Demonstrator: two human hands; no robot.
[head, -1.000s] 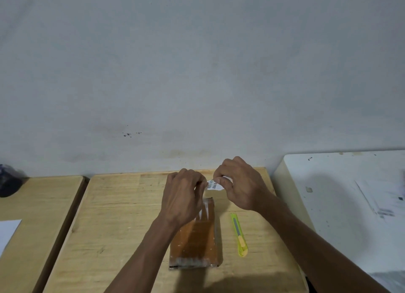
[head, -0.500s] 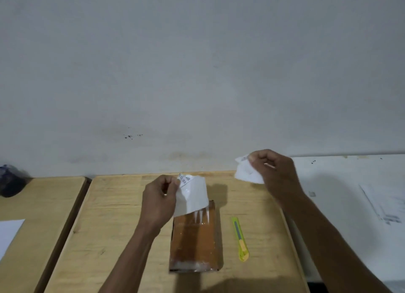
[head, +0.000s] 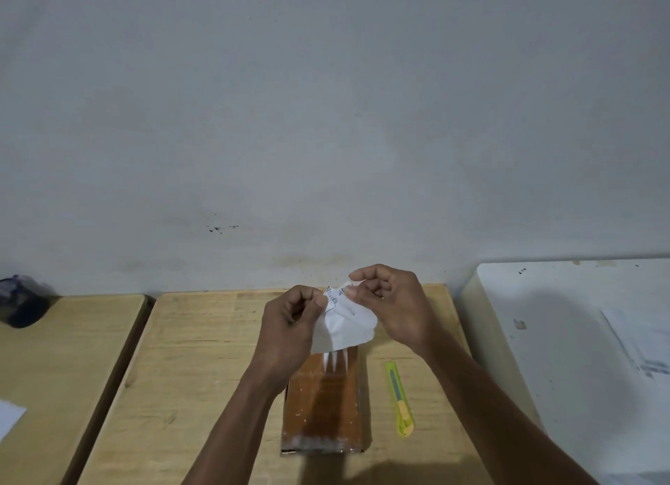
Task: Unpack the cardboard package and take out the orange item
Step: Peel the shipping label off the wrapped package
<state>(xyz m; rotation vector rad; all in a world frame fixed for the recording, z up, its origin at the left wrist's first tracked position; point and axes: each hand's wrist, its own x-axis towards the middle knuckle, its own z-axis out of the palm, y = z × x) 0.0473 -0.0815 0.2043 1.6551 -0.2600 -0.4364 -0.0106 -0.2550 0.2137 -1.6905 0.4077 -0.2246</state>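
Note:
A brown cardboard package [head: 326,405] wrapped in glossy tape lies lengthwise on the wooden table [head: 203,368], with white label scraps left on its far end. Above that far end both hands hold a white paper label [head: 344,327] with a barcode. My left hand [head: 290,325] pinches the label's left edge. My right hand [head: 391,303] pinches its top right part. The orange item is not visible.
A yellow-green utility knife [head: 398,399] lies just right of the package. A white table [head: 565,339] with printed papers [head: 641,347] stands at the right. Another wooden table [head: 61,361] at the left carries a dark object [head: 21,303] and a white sheet [head: 9,417].
The label tore into two pieces as my hands pulled apart, the right one swinging toward the white table. Now both hands have come back together over the package's far end, holding the label.

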